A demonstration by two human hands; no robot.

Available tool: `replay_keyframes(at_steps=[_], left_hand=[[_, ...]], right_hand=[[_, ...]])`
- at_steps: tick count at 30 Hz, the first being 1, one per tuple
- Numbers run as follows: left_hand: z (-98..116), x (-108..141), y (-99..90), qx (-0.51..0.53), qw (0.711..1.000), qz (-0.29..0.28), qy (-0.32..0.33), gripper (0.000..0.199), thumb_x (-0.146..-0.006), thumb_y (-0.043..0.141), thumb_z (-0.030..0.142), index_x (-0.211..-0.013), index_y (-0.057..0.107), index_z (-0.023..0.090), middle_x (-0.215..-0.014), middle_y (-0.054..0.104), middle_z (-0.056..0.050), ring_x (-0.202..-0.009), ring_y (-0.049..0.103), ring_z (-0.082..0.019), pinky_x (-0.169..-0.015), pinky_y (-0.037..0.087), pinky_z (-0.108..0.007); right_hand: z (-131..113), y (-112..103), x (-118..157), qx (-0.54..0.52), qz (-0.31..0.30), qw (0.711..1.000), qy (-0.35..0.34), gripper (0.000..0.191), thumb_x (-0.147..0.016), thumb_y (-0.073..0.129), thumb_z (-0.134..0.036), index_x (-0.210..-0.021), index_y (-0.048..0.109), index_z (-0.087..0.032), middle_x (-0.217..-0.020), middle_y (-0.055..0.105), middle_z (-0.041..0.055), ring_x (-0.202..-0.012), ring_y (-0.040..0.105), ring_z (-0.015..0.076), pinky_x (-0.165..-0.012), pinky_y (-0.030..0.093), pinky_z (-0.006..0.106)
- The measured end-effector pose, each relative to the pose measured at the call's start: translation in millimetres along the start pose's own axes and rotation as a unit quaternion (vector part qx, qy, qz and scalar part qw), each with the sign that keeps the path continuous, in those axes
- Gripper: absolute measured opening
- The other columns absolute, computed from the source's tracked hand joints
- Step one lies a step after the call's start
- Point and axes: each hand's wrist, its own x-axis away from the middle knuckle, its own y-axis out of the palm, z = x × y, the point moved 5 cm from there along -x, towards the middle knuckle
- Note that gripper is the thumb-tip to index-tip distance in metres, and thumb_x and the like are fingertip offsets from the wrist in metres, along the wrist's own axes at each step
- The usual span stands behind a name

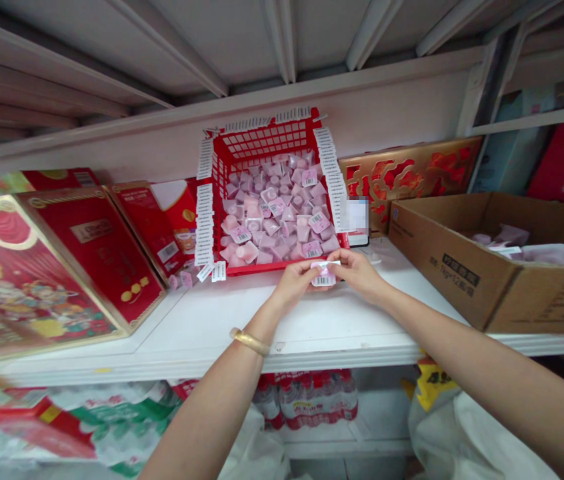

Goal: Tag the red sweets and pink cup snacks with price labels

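Note:
Both hands meet at the front edge of a red plastic basket (242,270), above the white shelf. My left hand (298,280) pinches the left side of a small pink cup (323,280) whose barcoded lid faces up. On the cup's right side, the fingers of my right hand (353,270) are closed at the lid's upper edge, by a small white piece. The basket holds several similar pink cups (282,200), some with barcode labels showing. Strips of white barcode stickers (205,200) hang along the basket's rim.
An open cardboard box (457,280) with pink packs stands at the right. Red gift boxes (92,247) fill the left. A phone-like device (359,237) lies beside the basket. Bottled drinks (307,400) sit on the shelf below, and slats run overhead.

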Motion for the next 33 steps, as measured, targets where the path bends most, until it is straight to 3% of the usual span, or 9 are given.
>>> replay_keyframes(at_steps=[6, 10, 15, 20, 22, 24, 27, 29, 33], left_hand=[[17.0, 16.5, 11.1, -0.023, 1.0, -0.003, 0.018, 0.056, -0.062, 0.081, 0.043, -0.11, 0.071, 0.016, -0.09, 0.074, -0.006, -0.067, 0.067, -0.015, -0.06, 0.057, -0.027], [37.1, 25.1, 31.0, -0.081, 0.992, 0.046, 0.086, 0.054, -0.063, 0.081, 0.04, -0.109, 0.071, 0.014, -0.072, 0.07, -0.001, -0.051, 0.058, -0.008, -0.053, 0.054, -0.024], [58.4, 13.2, 99.8, -0.058, 0.99, -0.014, 0.129, 0.049, -0.068, 0.077, 0.035, -0.111, 0.07, 0.013, -0.077, 0.069, -0.003, -0.052, 0.059, -0.009, -0.055, 0.056, -0.025], [71.5, -20.8, 183.2, -0.04, 0.985, -0.082, 0.145, 0.038, -0.079, 0.065, 0.02, -0.116, 0.067, 0.013, -0.085, 0.07, -0.005, -0.061, 0.063, -0.01, -0.066, 0.057, -0.026], [71.2, -33.7, 210.2, -0.057, 0.983, -0.111, 0.137, 0.042, -0.08, 0.062, 0.015, -0.122, 0.063, 0.012, -0.093, 0.071, -0.009, -0.066, 0.064, -0.011, -0.072, 0.056, -0.028], [67.8, -42.0, 227.9, -0.084, 0.98, -0.128, 0.126, 0.049, -0.079, 0.061, 0.013, -0.128, 0.059, 0.013, -0.108, 0.07, -0.013, -0.071, 0.066, -0.012, -0.076, 0.055, -0.029], [58.6, -44.1, 232.9, -0.127, 0.978, -0.125, 0.109, 0.057, -0.078, 0.061, 0.014, -0.134, 0.053, 0.016, -0.13, 0.06, -0.017, -0.072, 0.066, -0.012, -0.075, 0.055, -0.029], [52.9, -40.4, 222.5, -0.147, 0.976, -0.114, 0.114, 0.057, -0.077, 0.06, 0.015, -0.134, 0.054, 0.018, -0.132, 0.058, -0.016, -0.072, 0.066, -0.012, -0.071, 0.055, -0.028], [50.1, -30.6, 170.8, -0.175, 0.971, -0.06, 0.154, 0.044, -0.076, 0.057, 0.013, -0.12, 0.065, 0.017, -0.118, 0.065, -0.012, -0.074, 0.066, -0.012, -0.07, 0.054, -0.025]], right_hand=[[-33.8, -2.8, 9.0, 0.075, -0.015, 0.994, -0.074, 0.018, -0.064, 0.061, -0.034, -0.071, 0.054, -0.019, -0.064, 0.054, -0.0038, -0.055, 0.049, 0.0102, -0.053, 0.041, 0.024], [-73.8, -17.7, 32.9, 0.195, 0.002, 0.969, -0.149, 0.015, -0.072, 0.058, -0.033, -0.074, 0.055, -0.019, -0.069, 0.058, -0.0013, -0.06, 0.051, 0.0114, -0.056, 0.042, 0.024], [-121.3, -70.0, 68.5, 0.297, 0.088, 0.932, -0.188, 0.015, -0.075, 0.06, -0.034, -0.078, 0.059, -0.019, -0.072, 0.062, 0.0015, -0.061, 0.054, 0.0129, -0.056, 0.043, 0.024], [-155.7, -145.4, 87.5, 0.31, 0.216, 0.914, -0.148, 0.022, -0.067, 0.063, -0.04, -0.074, 0.057, -0.02, -0.061, 0.059, 0.002, -0.05, 0.051, 0.0141, -0.045, 0.037, 0.026], [-161.4, -175.5, 91.1, 0.346, 0.276, 0.89, -0.112, 0.021, -0.068, 0.06, -0.04, -0.076, 0.058, -0.021, -0.058, 0.057, 0.0022, -0.047, 0.05, 0.0156, -0.043, 0.036, 0.028], [-163.3, -199.6, 93.5, 0.422, 0.321, 0.843, -0.087, 0.019, -0.069, 0.058, -0.036, -0.081, 0.059, -0.022, -0.062, 0.059, 0.0039, -0.051, 0.054, 0.0191, -0.049, 0.042, 0.034], [-161.8, -214.1, 94.7, 0.56, 0.341, 0.75, -0.092, 0.031, -0.068, 0.06, -0.033, -0.096, 0.06, -0.02, -0.085, 0.063, 0.0117, -0.075, 0.061, 0.0288, -0.069, 0.049, 0.046], [-158.9, -208.7, 94.5, 0.602, 0.341, 0.713, -0.113, 0.039, -0.07, 0.06, -0.033, -0.106, 0.059, -0.019, -0.096, 0.063, 0.015, -0.09, 0.061, 0.0324, -0.079, 0.049, 0.049], [-153.5, -168.1, 87.4, 0.594, 0.32, 0.715, -0.183, 0.037, -0.073, 0.056, -0.034, -0.107, 0.061, -0.018, -0.096, 0.065, 0.013, -0.09, 0.062, 0.0288, -0.081, 0.05, 0.044]])
